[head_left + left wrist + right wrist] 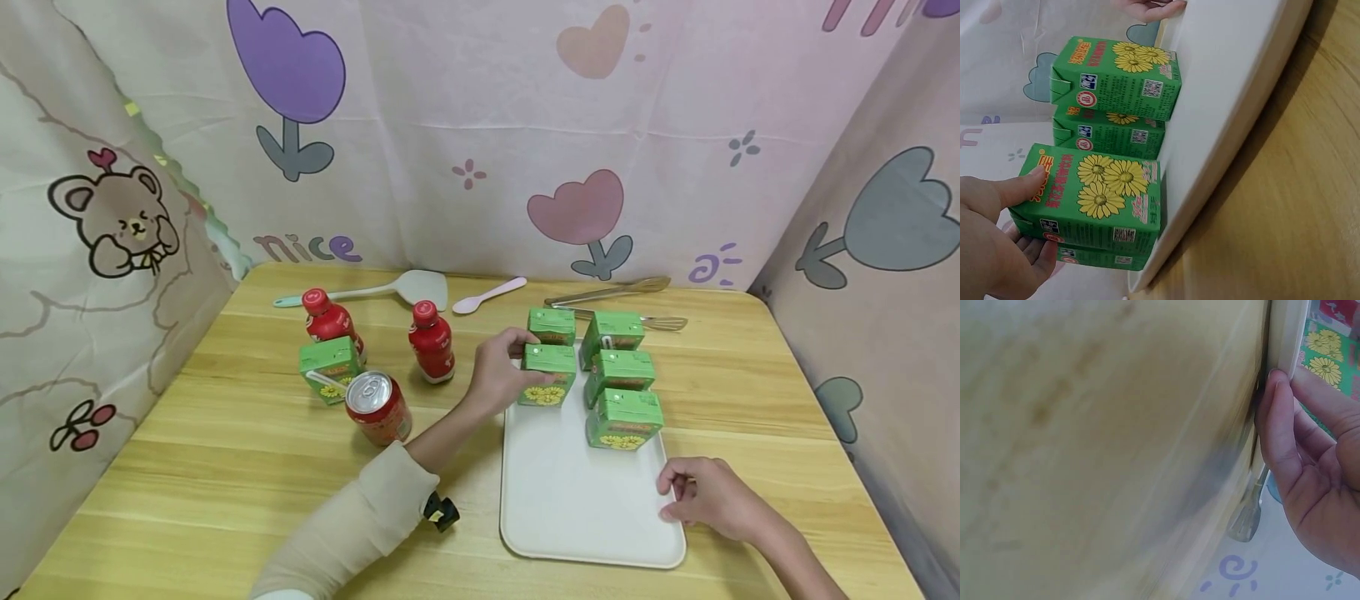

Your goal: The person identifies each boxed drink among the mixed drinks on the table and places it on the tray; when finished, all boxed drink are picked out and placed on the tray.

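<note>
My left hand [497,375] grips a green drink carton [547,379] printed with yellow flowers, thumb on one face and fingers on the other. That carton stands at the left side of a white tray [570,508], in front of another green carton [552,323]. In the left wrist view the held carton [1100,194] is upright, low at the tray surface. Along the tray's right side three more cartons [626,421] stand in a row. At the tray's right rim, my right hand [708,493] pinches the edge between thumb and fingers, seen closely at the rim [1285,344].
Left of the tray stand two red bottles [432,343], a red can [381,412] and a green carton with a straw [330,367]. Behind lie a spatula [422,289], a pink spoon [487,296], tongs [611,292] and a whisk [663,323]. Patterned cloth encloses the table.
</note>
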Demonstrator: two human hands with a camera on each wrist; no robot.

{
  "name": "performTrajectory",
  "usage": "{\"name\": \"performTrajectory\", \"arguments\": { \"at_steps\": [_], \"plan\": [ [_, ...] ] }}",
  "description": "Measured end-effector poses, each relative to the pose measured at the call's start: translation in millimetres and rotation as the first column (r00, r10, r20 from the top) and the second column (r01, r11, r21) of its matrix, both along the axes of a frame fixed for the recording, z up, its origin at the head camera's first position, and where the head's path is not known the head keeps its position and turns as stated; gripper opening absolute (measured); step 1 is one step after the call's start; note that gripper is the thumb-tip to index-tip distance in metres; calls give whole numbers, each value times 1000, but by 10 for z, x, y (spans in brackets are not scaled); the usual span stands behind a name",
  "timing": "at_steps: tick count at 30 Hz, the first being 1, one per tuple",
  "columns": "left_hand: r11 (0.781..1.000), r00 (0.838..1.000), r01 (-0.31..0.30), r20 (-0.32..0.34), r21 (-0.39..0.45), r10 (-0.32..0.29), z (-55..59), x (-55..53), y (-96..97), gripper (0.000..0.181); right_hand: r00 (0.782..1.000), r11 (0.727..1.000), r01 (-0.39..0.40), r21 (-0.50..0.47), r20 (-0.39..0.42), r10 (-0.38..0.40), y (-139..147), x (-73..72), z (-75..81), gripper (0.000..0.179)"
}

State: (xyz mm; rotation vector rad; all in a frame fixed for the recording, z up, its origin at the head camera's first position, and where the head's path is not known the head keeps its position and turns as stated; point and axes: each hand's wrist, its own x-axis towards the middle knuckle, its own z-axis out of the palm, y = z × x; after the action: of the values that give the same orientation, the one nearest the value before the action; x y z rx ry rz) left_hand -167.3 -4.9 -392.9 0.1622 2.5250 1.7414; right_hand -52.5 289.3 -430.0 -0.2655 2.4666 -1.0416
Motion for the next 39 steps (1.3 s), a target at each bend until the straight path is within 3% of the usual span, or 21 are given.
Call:
{"name": "performTrajectory", "arguments": {
  "at_steps": [11,22,28,32,39],
  "plan": [
    [1000,999,26,-24,7,-25,-77,-23,56,46,1000,1000,1,13,-12,-1,-3,-5,10,24],
    [999,999,34,-34,-36,-35,-53,-2,59,47,1000,1000,8,19,-2,-8,-18,-15,10,24],
    [990,995,100,12,-101,-99,62,19,-15,59,1000,1000,3,19,-7,-3,-16,-18,11,24],
    [980,992,123,-6,-155,-126,174,68,-118,65,1000,1000,6,17,5,-6,-16,-18,13,25],
    [986,987,141,-66,-89,-147,419,210,-309,64,1000,1000,7,9,12,-7,-14,-20,10,24]
  ]
}}
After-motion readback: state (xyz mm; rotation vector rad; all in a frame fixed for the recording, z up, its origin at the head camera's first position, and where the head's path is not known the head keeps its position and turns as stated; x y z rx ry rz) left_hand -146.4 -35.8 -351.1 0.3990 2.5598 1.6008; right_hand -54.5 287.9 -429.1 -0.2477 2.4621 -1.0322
